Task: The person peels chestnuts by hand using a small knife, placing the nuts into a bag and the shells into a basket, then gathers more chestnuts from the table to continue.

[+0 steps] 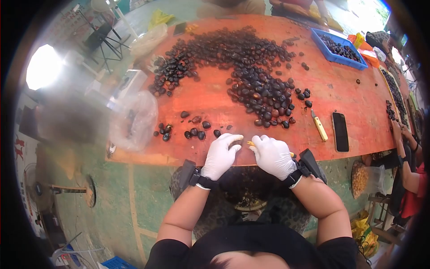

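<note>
My left hand (221, 154), in a white glove, is curled at the table's front edge. Its thumb and forefinger bend toward each other around a small dark spot, too hidden to name. Facing it, my gloved right hand (272, 154) is closed around a yellow-handled tool (292, 155); yellow shows on both sides of the fist, and no blade is visible. Just beyond my left fingertips lies a dark glossy nut (217, 133), chestnut-like, with several loose ones (194, 132) to its left. A large heap of the same nuts (260, 89) spreads across the table behind.
On the red table (197, 98), a knife with a pale yellow handle (320, 128) and a phone (340, 132) lie right of my hands. A plastic bag (141, 121) sits left. A blue tray (333, 57) holds more nuts. Other people work at the far and right sides.
</note>
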The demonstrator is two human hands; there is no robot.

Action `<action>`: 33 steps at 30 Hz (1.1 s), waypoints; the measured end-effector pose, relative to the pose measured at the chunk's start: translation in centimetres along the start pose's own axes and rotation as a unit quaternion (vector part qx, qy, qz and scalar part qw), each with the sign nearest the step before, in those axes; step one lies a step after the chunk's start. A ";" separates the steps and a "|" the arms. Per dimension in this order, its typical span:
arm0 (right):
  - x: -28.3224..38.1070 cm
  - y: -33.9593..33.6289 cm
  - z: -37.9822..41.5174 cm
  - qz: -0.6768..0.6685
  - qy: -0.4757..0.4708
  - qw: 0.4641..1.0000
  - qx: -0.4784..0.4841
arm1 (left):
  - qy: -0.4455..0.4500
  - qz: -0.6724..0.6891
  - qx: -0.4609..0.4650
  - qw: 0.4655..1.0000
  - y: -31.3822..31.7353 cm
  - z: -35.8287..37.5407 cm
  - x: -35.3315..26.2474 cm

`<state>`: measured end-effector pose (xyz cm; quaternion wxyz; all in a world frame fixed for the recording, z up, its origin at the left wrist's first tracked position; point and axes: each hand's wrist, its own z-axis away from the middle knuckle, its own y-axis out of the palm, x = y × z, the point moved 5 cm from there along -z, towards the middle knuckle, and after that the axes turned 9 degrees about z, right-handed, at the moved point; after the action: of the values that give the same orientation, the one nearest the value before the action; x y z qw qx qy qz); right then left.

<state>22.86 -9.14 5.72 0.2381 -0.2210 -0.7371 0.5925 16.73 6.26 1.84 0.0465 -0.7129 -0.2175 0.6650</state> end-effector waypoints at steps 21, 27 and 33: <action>0.7 -0.1 -0.5 0.040 -0.021 0.999 0.004 | -0.012 -0.041 -0.018 0.999 -0.3 -0.3 -1.3; 1.0 0.5 -0.5 0.040 -0.013 0.999 0.028 | -0.008 -0.058 -0.028 0.998 -0.3 -0.2 -1.2; -1.6 0.2 0.4 0.007 0.055 0.998 0.040 | 0.038 -0.227 -0.062 0.971 -0.3 -0.4 -2.0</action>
<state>23.88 -10.41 5.32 0.2829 -0.2492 -0.6971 0.6099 16.98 5.91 3.83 0.1607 -0.6707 -0.4125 0.5951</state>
